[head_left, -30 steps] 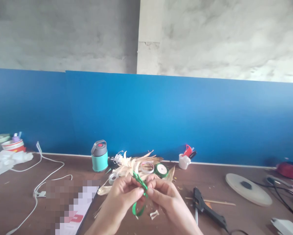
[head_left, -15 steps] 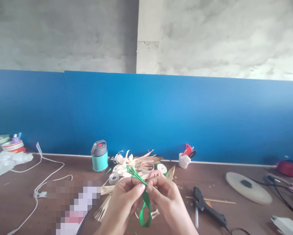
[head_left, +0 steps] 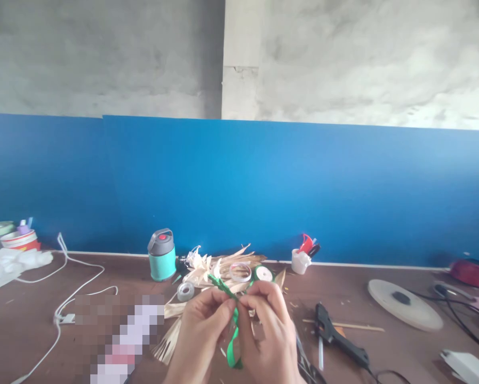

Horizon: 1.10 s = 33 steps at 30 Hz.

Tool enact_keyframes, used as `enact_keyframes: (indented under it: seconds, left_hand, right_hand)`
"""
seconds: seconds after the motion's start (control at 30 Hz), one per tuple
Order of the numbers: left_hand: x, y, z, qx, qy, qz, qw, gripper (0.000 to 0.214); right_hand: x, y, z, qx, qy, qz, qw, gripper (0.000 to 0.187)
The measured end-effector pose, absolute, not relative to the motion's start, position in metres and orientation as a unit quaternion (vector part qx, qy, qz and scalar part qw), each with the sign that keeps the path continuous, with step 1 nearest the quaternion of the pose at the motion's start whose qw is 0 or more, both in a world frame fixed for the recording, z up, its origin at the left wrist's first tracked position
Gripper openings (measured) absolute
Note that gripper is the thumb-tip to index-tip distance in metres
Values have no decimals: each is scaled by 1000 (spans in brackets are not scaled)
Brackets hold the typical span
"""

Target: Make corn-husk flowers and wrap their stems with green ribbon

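Observation:
My left hand (head_left: 201, 328) is closed, its thumb and fingers pinching a thin green bundle of stems (head_left: 220, 284) whose free end slants up and to the left. My right hand (head_left: 269, 328) touches it at the lower end, fingers bent around a green ribbon (head_left: 233, 352). Part of this ribbon hangs in a loop between my hands. Just beyond them lie pale dried husks (head_left: 199, 271), a roll of clear tape (head_left: 185, 291) and a green-edged spool (head_left: 264, 273). My fingers hide where ribbon and bundle meet.
A turquoise flask (head_left: 162, 261) stands at the back, with a white pen cup (head_left: 301, 261) further right. A black glue gun (head_left: 339, 338) lies right of my hands, near partly hidden scissors (head_left: 306, 365). A pale disc (head_left: 405, 305) and white cable (head_left: 79, 282) lie outward.
My right hand has turned, its fingers now raised higher and its back facing me more. The hanging ribbon loop looks narrower. The scissors have come into sight beside my right wrist.

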<state>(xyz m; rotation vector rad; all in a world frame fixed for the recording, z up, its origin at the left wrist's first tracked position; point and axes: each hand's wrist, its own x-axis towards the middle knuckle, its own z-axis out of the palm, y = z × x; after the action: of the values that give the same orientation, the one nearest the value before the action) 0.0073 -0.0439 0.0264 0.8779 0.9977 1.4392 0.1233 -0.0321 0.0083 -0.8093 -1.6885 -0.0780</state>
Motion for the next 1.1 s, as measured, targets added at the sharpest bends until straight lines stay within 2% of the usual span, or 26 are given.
enact_keyframes:
  seconds: [0.07, 0.13, 0.2, 0.23, 0.33, 0.43, 0.6, 0.73, 0.87, 0.97, 1.1]
  left_hand:
    - [5, -43, 25, 396, 429, 608, 538, 23]
    - [1, -42, 24, 421, 432, 609, 514, 22]
    - [-2, -40, 24, 448, 430, 609, 494, 20]
    - [-4, -40, 24, 462, 427, 604, 489, 19]
    - [-7, -40, 29, 484, 418, 572, 514, 16]
    - [-10, -42, 36, 498, 394, 545, 547, 14]
    - [-13, -45, 39, 520, 351, 524, 576, 13]
    - [-14, -44, 37, 523, 348, 529, 571, 15]
    - [-14, -41, 32, 526, 348, 559, 539, 16]
    - [-10, -38, 25, 524, 395, 589, 472, 16]
    - [-2, -38, 19, 512, 456, 614, 391, 14]
  right_hand:
    - [122, -34, 7, -352, -719, -39, 599, 16]
    - [124, -34, 10, -352, -712, 12, 607, 14]
    - [128, -33, 15, -356, -702, 160, 596, 10]
    - [131, -31, 18, -360, -686, 275, 569, 13]
    - [141, -23, 25, -337, -572, 605, 440, 30]
    - [146, -16, 25, -285, -486, 735, 376, 33]
    - [145, -12, 19, -226, -441, 789, 364, 29]
    - [143, -16, 23, -227, -450, 778, 376, 30]
    - [139, -21, 25, -265, -483, 714, 433, 32]
    - [133, -24, 23, -294, -493, 654, 493, 34]
    - [125, -29, 22, -364, -552, 519, 542, 35]
